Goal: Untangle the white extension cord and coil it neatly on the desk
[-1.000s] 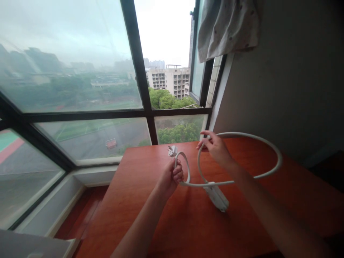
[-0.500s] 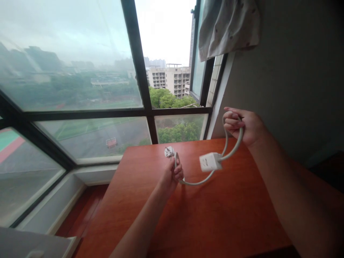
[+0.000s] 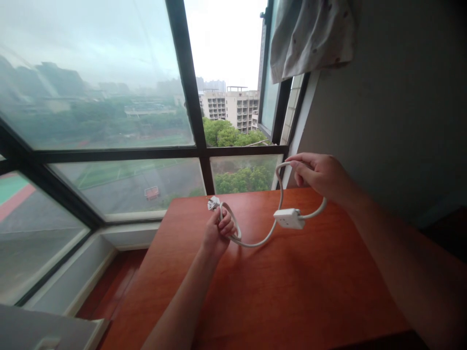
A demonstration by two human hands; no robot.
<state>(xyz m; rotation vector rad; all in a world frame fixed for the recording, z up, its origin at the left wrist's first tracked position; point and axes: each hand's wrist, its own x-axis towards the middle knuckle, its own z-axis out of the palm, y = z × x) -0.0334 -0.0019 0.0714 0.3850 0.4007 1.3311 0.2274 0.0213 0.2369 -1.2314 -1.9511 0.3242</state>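
Observation:
A white extension cord (image 3: 255, 241) hangs in the air above a reddish wooden table (image 3: 277, 291). My left hand (image 3: 217, 233) is closed around the cord just below its plug (image 3: 213, 202), which points up and left. My right hand (image 3: 319, 174) is raised near the wall, fingers curled over a loop of the cord. The white socket block (image 3: 291, 218) dangles under my right hand, off the table. The cord sags in a curve between both hands.
A large window with dark frames (image 3: 189, 107) fills the left and back, showing buildings and trees outside. A grey wall (image 3: 394, 107) stands on the right, with a pale curtain (image 3: 310, 34) bunched at its top. The table's left edge drops to a wooden floor (image 3: 105, 291).
My right hand has lifted the cord and socket block off the table, gathering the big loop smaller. My left hand has shifted slightly left and up with the plug.

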